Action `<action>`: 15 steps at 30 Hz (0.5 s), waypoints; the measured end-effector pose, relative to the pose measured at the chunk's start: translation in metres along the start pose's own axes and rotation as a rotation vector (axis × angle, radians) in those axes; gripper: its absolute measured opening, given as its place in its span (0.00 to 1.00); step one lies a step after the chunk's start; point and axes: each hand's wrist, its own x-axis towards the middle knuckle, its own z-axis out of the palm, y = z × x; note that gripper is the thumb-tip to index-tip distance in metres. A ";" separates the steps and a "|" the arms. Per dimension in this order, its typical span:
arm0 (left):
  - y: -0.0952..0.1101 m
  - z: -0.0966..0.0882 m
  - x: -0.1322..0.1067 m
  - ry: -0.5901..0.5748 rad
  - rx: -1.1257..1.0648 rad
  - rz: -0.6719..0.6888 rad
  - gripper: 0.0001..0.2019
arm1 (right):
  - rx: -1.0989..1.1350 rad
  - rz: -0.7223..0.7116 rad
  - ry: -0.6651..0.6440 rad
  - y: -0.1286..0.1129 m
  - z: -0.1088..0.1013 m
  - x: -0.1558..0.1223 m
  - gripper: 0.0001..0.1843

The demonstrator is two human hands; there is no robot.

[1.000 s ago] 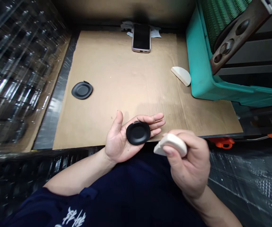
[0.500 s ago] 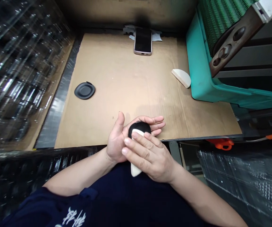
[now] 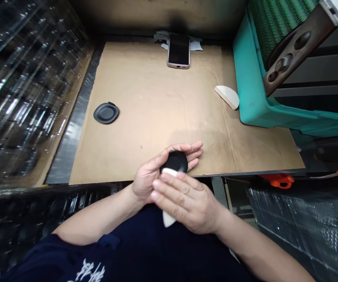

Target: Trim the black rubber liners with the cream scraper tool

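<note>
My left hand [image 3: 148,178] cradles a small black oval dish-like part [image 3: 175,159], its thumb on the near left rim and its fingers behind and beyond it. Over the near edge of that part, my right hand [image 3: 186,199] is closed on a white wedge-shaped pad [image 3: 168,219]. The pad's tip and lower end stick out past the fingers; its middle is hidden under them. A similar black dish-like part [image 3: 106,113] lies on the cardboard at the left. A second white half-round pad [image 3: 227,97] rests at the right.
Cardboard [image 3: 157,105] covers the bench. At its back a phone [image 3: 178,51] lies on crumpled white tissue. A teal crate [image 3: 249,86] stands at the right, with green ridged material [image 3: 277,27] above it. Clear plastic trays [image 3: 25,98] are stacked at the left. An orange-handled tool [image 3: 280,180] sits below the right edge.
My right hand and the white pad have slid slightly toward my body, uncovering more of the black part. My left thumb has come down onto the part's rim.
</note>
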 end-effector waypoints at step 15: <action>0.001 -0.002 0.003 -0.119 -0.036 0.056 0.32 | 0.264 0.276 0.183 -0.003 -0.045 -0.030 0.23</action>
